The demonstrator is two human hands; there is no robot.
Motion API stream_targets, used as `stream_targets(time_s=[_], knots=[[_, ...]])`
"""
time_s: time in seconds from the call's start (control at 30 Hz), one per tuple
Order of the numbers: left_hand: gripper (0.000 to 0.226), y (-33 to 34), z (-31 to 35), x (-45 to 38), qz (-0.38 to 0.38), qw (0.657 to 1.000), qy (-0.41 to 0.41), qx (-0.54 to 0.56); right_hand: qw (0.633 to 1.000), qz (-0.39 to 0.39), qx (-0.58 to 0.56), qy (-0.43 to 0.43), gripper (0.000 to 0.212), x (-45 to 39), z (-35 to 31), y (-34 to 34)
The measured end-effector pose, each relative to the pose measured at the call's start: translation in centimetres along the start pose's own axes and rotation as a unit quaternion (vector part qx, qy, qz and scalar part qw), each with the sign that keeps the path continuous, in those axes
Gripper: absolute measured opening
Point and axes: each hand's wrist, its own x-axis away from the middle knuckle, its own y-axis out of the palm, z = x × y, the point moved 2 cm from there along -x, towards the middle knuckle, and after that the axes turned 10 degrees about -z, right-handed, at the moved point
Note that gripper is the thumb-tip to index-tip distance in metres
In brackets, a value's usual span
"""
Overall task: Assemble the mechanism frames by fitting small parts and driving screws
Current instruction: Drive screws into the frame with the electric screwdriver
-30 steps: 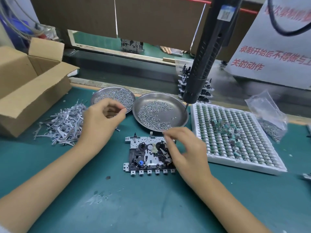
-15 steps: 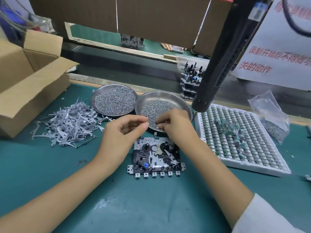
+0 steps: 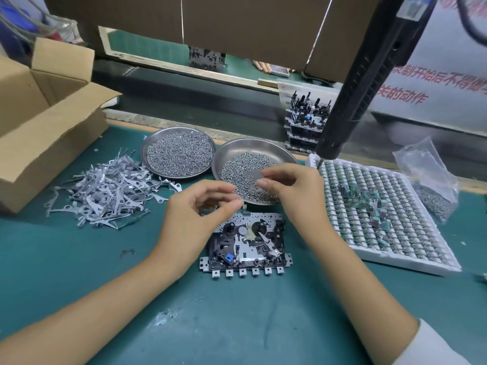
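Nearest, one mechanism frame [image 3: 246, 243] is lying flat on the green worktop [image 3: 237, 325], already carrying several fitted parts. Just above it the left hand [image 3: 195, 219] is curling, thumb meeting forefinger; whether anything is pinched I cannot tell. The right hand [image 3: 292, 196] is hovering likewise over the nearer screw dish [image 3: 253, 147]. Beyond, the hanging screwdriver [image 3: 366, 80] is waiting untouched, so screw-driving looks still ahead.

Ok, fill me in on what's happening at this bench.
A person is assembling a mechanism frame lying on the green mat. Both hands hover above it: the right hand over the nearer screw dish, the left hand pinched as if holding something tiny. The hanging screwdriver is untouched.
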Motion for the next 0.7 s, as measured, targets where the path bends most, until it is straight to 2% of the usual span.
stream_targets(time_s=[0.17,0.3,0.4,0.7], knots=[[0.025,0.1,0.0,0.1,0.007,1.0,0.009,-0.012,0.999,-0.015,-0.034,0.022,0.023,0.8,-0.5,0.1],[0.025,0.0,0.1,0.3,0.017,1.0,0.016,-0.007,0.975,-0.064,-0.212,0.033,0.019,2.3,-1.3,0.6],[0.026,0.0,0.1,0.4,0.011,1.0,0.025,-0.009,0.953,-0.089,-0.287,0.047,0.016,3.2,-1.5,1.2],[0.022,0.1,0.0,0.4,0.011,0.999,0.048,-0.021,0.951,-0.085,-0.294,0.046,0.015,3.5,-1.5,1.5]])
